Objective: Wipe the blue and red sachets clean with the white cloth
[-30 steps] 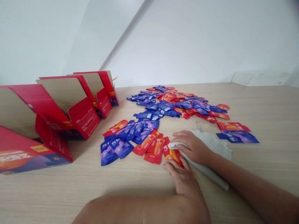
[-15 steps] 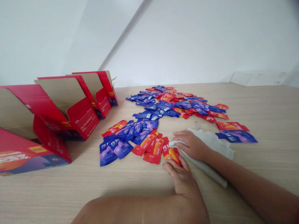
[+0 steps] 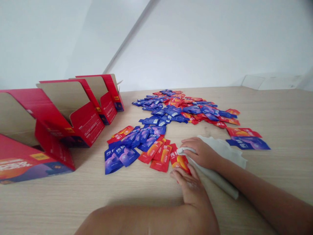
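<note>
A crumpled white cloth [image 3: 220,148] is grasped by the right hand [image 3: 201,153], and a red-and-orange foil sachet [image 3: 179,161] is touched at 12 o'clock by the loosely open left hand [image 3: 189,187]

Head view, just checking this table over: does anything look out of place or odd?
The nearest red carton looks tipped over, unlike those behind it. Red and blue sachets lie loose in a mixed heap on the wooden table, and a crumpled white cloth sits beside them under the right hand.
</note>
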Demonstrator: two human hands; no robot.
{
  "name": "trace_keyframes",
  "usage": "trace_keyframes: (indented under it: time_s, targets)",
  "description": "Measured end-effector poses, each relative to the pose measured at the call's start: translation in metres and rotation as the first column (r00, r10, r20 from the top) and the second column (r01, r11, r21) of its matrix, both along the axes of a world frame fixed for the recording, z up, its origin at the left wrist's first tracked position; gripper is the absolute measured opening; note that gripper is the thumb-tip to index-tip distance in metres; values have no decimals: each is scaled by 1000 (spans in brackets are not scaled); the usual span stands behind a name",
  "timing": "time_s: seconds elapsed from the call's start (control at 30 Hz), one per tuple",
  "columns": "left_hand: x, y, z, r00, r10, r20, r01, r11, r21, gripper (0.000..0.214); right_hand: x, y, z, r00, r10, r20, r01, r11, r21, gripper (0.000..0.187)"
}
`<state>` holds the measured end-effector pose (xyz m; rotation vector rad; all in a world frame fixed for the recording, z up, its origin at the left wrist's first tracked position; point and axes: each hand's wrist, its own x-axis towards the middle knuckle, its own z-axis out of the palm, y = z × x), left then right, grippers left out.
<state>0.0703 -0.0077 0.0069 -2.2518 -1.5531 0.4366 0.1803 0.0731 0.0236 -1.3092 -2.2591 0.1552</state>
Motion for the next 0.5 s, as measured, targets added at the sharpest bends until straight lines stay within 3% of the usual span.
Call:
trace_keyframes:
  time_s: [0.17, 0.3, 0.5]
  targets:
    - [0, 1, 0, 1000, 12, -15, -12, 1000, -28, 49, -11, -14, 9, 996, 87, -3, -87, 995, 38, 25]
    - [0, 1, -1, 998, 8, -63, -10, 999, -36, 45, -22, -21, 13, 983, 184, 8, -183, 982, -43, 23]
    - [1, 4, -18, 1000, 10, 11, -11, 998, 65, 48, -6, -1, -1, 997, 81, -5, -81, 996, -24, 23]
